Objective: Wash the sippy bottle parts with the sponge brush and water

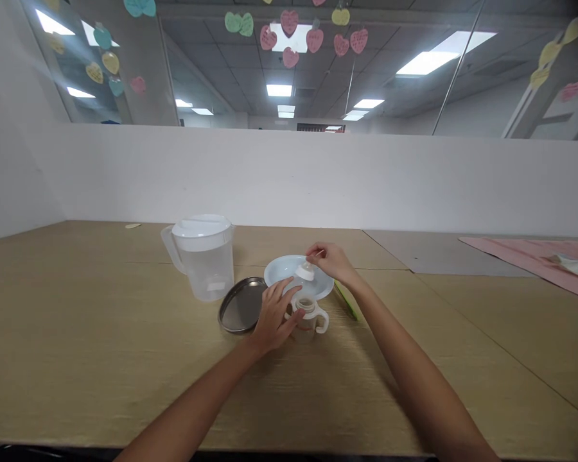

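A clear baby bottle with white side handles stands upright on the table, its mouth uncovered. My left hand is around its left side, thumb in front and fingers behind. Just beyond the bottle is a white ring with a clear nipple, seen against a pale blue bowl. The fingers of my right hand are pinched at the nipple's tip. Whether the ring touches the bowl, I cannot tell. Left of my left hand lies a round metal tray.
A lidded clear pitcher stands at the back left. Something long and green lies right of the bowl. A pink cloth covers part of the right side. A white wall closes off the table's back.
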Demonstrator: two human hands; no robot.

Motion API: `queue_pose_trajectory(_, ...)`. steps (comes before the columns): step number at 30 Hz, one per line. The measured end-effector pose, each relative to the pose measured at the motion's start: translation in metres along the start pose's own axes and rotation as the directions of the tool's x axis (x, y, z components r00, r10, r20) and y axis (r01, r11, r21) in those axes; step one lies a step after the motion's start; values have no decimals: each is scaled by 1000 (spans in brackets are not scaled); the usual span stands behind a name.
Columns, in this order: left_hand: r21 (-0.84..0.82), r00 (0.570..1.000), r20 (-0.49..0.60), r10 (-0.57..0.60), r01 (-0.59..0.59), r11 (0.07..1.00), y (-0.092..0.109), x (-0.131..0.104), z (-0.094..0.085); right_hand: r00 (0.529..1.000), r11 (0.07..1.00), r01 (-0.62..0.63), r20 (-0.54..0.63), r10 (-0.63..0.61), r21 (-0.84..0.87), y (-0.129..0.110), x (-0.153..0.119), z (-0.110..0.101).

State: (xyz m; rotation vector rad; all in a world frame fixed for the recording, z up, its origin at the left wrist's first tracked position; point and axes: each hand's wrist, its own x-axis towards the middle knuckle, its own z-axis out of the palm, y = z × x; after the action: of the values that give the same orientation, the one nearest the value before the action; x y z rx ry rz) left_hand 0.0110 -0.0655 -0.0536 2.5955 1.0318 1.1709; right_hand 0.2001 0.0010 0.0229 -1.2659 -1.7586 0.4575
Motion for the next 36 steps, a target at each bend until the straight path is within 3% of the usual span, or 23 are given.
queue_pose_trajectory(3, 9, 999, 11, -32, 32, 999, -4, 0, 1, 985, 942, -154, 116, 124, 297, 0, 0, 4)
queue_pose_trajectory(6, -36, 999, 31, -40, 41, 999, -4, 0, 2, 966, 844, -255, 168, 198, 471, 1, 0, 7)
queue_pose_trajectory(9, -76, 999, 25, -36, 38, 996, -3, 0, 2, 971, 846, -228, 50, 233, 482, 3, 3, 6)
queue_pose_trajectory(12, -106, 999, 10, -33, 33, 994, -2, -1, 3, 954, 930, -97, -232, 188, 356, 8, 7, -5)
queue_pose_trajectory(14, -124, 999, -1, -32, 32, 992, -2, -1, 3, 934, 954, -59, -322, 157, 293, 10, 8, -14)
queue_pose_trajectory(16, -135, 999, -10, -34, 32, 990, -2, -1, 3, 943, 950, -92, -280, 179, 300, 10, 7, -19)
queue_pose_trajectory(19, -148, 999, -26, -32, 27, 989, -2, -1, 3, 974, 944, -218, -10, 227, 248, 7, 2, -15)
queue_pose_trajectory(22, -154, 999, -24, -29, 25, 988, -1, 0, 3, 923, 972, -233, 322, 209, 38, 2, -5, 1)
queue_pose_trajectory(24, -152, 999, -10, -31, 29, 988, -1, 0, 2, 895, 987, -145, 417, 159, -66, -1, -9, 12)
queue_pose_trajectory(28, -123, 999, -2, -40, 40, 992, 0, 0, 1, 935, 976, -27, 340, 101, -216, 0, -9, 19)
queue_pose_trajectory(33, -88, 999, -32, -43, 40, 995, -2, -2, 4, 972, 816, -111, 110, 209, -568, 21, -1, 7)
queue_pose_trajectory(36, -99, 997, -59, -52, 46, 994, -4, -3, 6, 967, 750, -129, 86, 240, -649, 36, 3, 3)
